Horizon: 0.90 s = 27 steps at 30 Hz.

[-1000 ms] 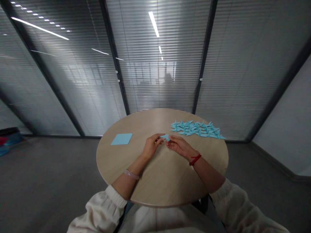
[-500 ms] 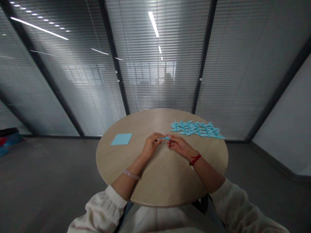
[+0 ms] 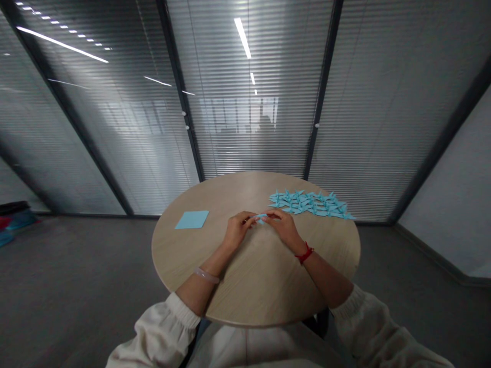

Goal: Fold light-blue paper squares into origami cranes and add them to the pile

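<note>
A small folded piece of light blue paper (image 3: 261, 219) is pinched between my two hands, over the middle of the table. My left hand (image 3: 238, 228) grips its left side with thumb and fingers. From the right, my right hand (image 3: 283, 226) holds the other side, fingers bent down over it. Much of the paper is hidden by the fingertips, so its exact folded shape does not show. Beyond my right hand lie several light blue origami cranes (image 3: 310, 203), packed close in rows.
A flat stack or sheet of light blue square paper (image 3: 192, 220) lies left of my left hand. The round wooden table (image 3: 264, 286) has its near edge at my lap. Behind it stands a glass partition with blinds (image 3: 253, 148).
My right hand has turned over, its fingers now pointing down onto the paper, and its wrist has shifted slightly left. The paper has tilted a little. My left hand has hardly moved.
</note>
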Each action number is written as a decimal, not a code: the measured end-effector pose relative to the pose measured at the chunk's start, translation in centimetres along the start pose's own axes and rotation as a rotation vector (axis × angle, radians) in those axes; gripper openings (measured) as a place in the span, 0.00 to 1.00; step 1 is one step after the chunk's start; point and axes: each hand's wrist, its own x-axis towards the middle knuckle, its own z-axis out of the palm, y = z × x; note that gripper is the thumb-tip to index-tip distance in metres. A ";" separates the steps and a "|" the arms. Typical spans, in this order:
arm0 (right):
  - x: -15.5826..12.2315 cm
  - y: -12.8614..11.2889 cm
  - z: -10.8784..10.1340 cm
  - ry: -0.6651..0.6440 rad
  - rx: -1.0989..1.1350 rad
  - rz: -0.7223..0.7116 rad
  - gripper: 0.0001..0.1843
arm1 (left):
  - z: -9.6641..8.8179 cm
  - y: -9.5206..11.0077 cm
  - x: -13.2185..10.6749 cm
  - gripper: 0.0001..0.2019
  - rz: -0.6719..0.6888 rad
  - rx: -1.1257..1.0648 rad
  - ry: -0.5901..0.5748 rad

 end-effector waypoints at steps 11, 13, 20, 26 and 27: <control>0.0 0.0 0.0 0.013 0.015 0.012 0.07 | 0.0 -0.2 0.1 0.17 -0.033 0.002 -0.038; 0.0 0.1 0.0 0.005 0.001 0.010 0.07 | 0.0 -0.2 0.1 0.17 -0.034 -0.002 -0.046; 0.0 -0.6 -0.3 0.043 0.049 -0.051 0.10 | -0.1 -0.2 0.3 0.17 -0.050 0.039 0.019; 0.0 -0.7 -0.3 -0.019 0.029 -0.044 0.04 | 0.0 -0.4 0.2 0.16 -0.030 0.089 0.002; 0.0 -0.7 -0.3 -0.015 0.028 -0.038 0.04 | 0.0 -0.5 0.1 0.16 -0.023 0.095 0.003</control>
